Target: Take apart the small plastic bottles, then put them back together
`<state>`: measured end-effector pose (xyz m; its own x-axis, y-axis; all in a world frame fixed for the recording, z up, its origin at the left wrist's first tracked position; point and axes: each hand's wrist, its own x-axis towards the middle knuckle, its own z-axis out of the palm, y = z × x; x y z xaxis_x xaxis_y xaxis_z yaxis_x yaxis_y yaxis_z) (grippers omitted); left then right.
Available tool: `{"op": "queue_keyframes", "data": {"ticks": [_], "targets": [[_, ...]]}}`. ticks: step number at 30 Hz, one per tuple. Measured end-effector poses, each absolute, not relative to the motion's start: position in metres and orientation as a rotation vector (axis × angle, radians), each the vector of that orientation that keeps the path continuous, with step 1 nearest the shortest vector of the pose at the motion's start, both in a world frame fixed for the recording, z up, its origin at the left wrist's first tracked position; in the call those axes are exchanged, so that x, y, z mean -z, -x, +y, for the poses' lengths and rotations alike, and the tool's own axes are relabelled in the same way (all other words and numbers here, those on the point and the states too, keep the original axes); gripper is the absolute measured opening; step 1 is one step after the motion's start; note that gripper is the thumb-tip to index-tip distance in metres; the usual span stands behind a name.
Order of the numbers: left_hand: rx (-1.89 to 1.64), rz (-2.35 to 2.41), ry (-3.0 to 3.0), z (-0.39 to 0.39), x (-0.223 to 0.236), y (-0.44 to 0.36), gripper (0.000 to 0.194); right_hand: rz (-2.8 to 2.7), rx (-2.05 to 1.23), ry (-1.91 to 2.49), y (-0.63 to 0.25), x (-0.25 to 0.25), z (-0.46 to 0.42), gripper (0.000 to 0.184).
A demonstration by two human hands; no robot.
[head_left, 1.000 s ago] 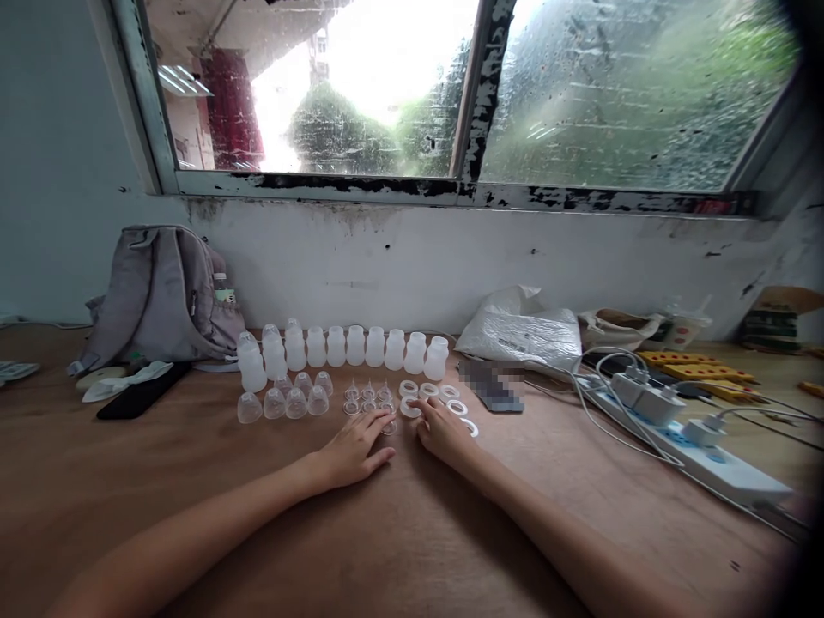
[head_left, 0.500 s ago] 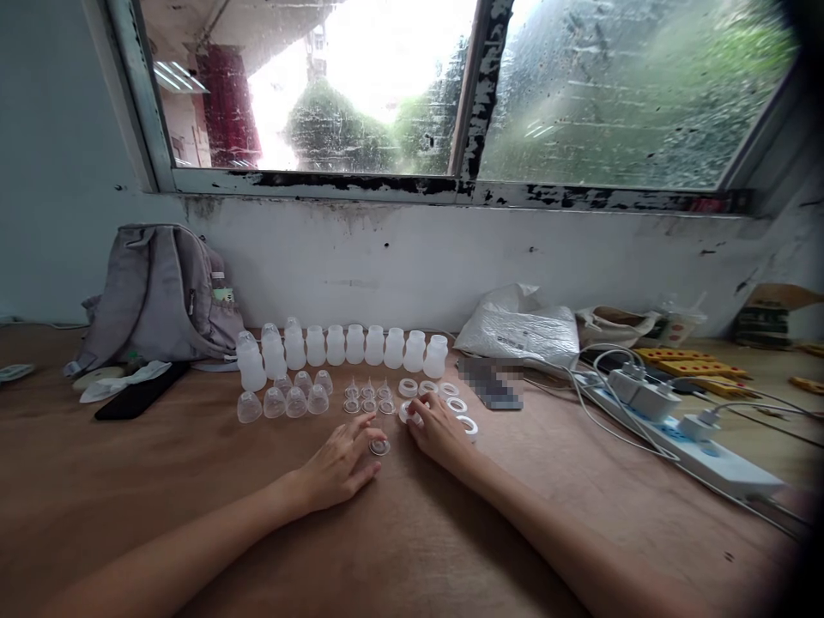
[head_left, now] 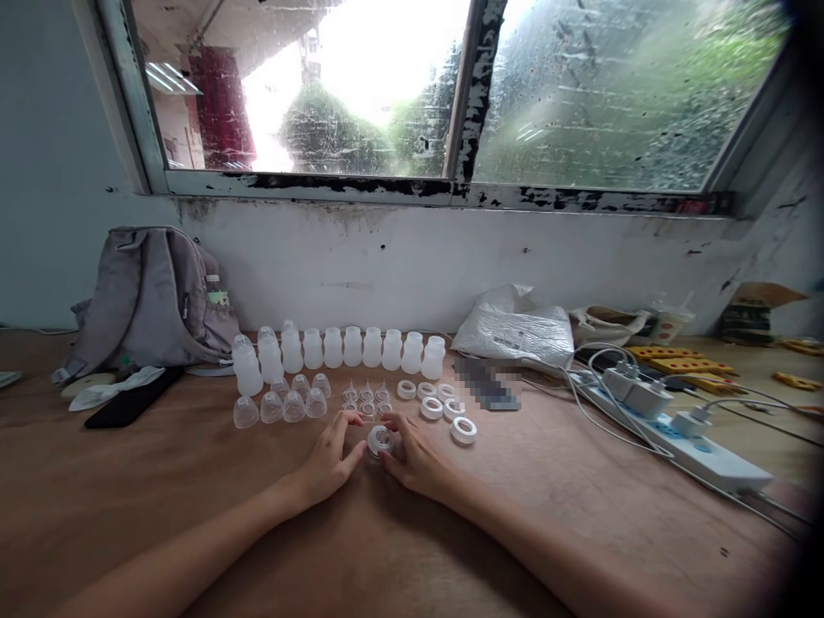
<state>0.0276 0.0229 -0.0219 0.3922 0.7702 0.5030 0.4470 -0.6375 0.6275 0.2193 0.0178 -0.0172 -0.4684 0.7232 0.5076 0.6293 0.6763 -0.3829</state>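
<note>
A white screw ring (head_left: 373,444) sits around a clear bottle teat (head_left: 384,437) on the table in front of me. My right hand (head_left: 415,455) grips the ring from its right side between thumb and fingers. Just left of it, my left hand (head_left: 331,455) is open, thumb and fingers apart, with nothing in it. Beyond the hands stand several more clear teats (head_left: 366,395) in short rows. To their right lie several loose white rings (head_left: 463,431). Clear domed caps (head_left: 294,408) are grouped on the left, in front of a row of frosted baby bottles (head_left: 352,348).
A grey backpack (head_left: 148,292) leans at the back left beside a black phone-like slab (head_left: 122,412). On the right are a silver padded bag (head_left: 521,326), a blurred-out flat object (head_left: 489,384) and a white power strip (head_left: 701,459) with trailing cables.
My right hand has moved left from the group of rings, bringing one white ring onto the front teat. My left hand has drawn slightly left, off the teat.
</note>
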Motion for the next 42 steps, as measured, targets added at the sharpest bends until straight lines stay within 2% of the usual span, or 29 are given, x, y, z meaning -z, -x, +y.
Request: {"op": "queue_keyframes", "data": {"ticks": [8,18,29,36,42], "targets": [[-1.035,0.947,-2.447,0.015,0.011,-0.029,0.02,-2.323,-0.203,1.078,-0.218,0.016,0.018,0.04],[-0.798,0.88,-2.708,0.02,0.017,-0.029,0.03,-2.343,-0.161,1.08,-0.22,0.022,0.022,0.044],[-1.012,0.907,-2.406,0.019,0.016,-0.029,0.033,-2.314,-0.184,1.013,-0.216,0.015,0.016,0.042],[-1.042,0.83,-2.088,0.016,0.011,-0.029,0.034,-2.155,-0.3,0.947,-0.215,0.02,0.02,0.033],[-1.013,0.741,-1.759,0.011,0.013,-0.038,0.031,-1.976,-0.459,1.058,-0.209,0.014,0.017,0.007]]}}
